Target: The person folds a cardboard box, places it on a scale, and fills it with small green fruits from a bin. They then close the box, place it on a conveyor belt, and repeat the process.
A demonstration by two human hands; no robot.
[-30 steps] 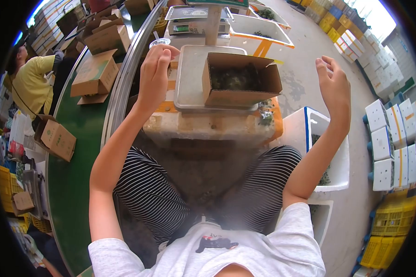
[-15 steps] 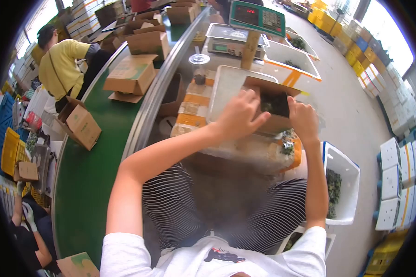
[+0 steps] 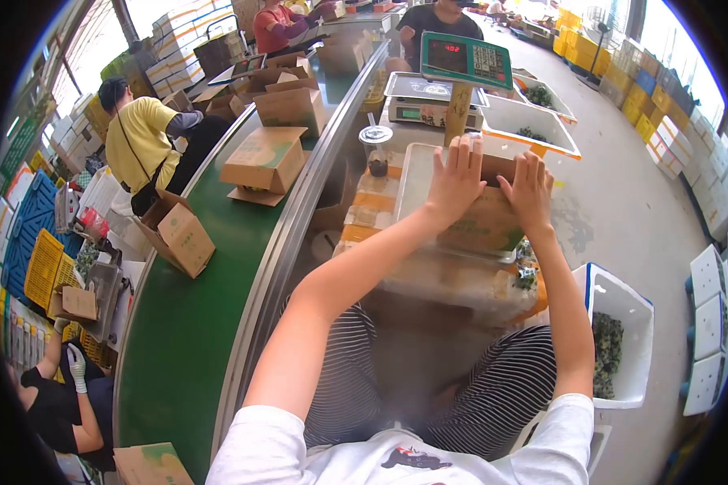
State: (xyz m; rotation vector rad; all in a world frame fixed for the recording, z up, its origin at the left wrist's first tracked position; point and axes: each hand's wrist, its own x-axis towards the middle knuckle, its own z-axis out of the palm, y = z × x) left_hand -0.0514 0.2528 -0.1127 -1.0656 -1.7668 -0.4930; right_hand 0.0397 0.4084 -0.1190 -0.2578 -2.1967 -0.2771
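Note:
A printed brown cardboard box (image 3: 479, 225) stands on the metal pan (image 3: 413, 179) of a scale, just ahead of my knees. Across the box's upper left edge lies my left hand (image 3: 458, 182), open, its fingers stretched out and thumb apart. My right hand (image 3: 529, 194) rests at the upper right edge, also open with fingers extended. Between the hands a brown flap (image 3: 497, 167) shows; the box's contents are hidden from this angle. Above the pan, the green scale display (image 3: 467, 61) shows red digits on its post.
To the left runs a green conveyor (image 3: 170, 323) carrying open boxes (image 3: 263, 162). A lidded plastic cup (image 3: 376, 149) stands left of the pan. White foam bins (image 3: 619, 347) of greens sit at right. A person in yellow (image 3: 137, 141) and other people work nearby.
Both hands have come down onto the box's upper edges, and the dark contents no longer show. My right hand has gone from curled to outstretched. The camera view has shifted; the display digits differ.

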